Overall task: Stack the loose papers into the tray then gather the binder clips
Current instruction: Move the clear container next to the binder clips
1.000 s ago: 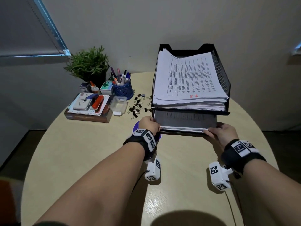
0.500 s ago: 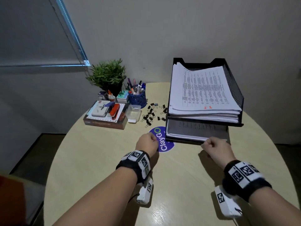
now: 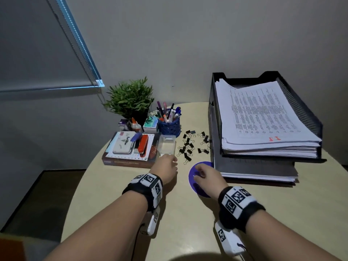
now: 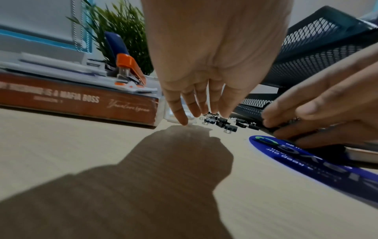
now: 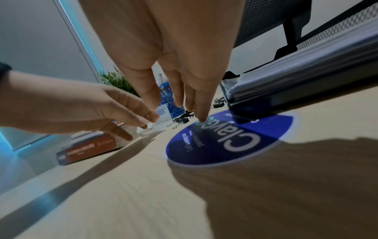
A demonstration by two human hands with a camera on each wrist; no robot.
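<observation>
A black two-tier mesh tray stands at the right of the round table, each tier holding a stack of papers. Several black binder clips lie scattered between the tray and a small clear plastic box. My left hand reaches to the near edge of the clear box, fingers extended and holding nothing. My right hand hovers over a blue round sticker, fingers straight and empty, just short of the clips.
A brown book carrying a stamp pad and an orange stapler lies at the left. Behind it stand a potted plant, a glue bottle and a blue pen cup. The table's near half holds only my forearms.
Both hands left the lower tray's paper stack and moved left and forward toward the binder clips and clear box. The view swung left with them.
</observation>
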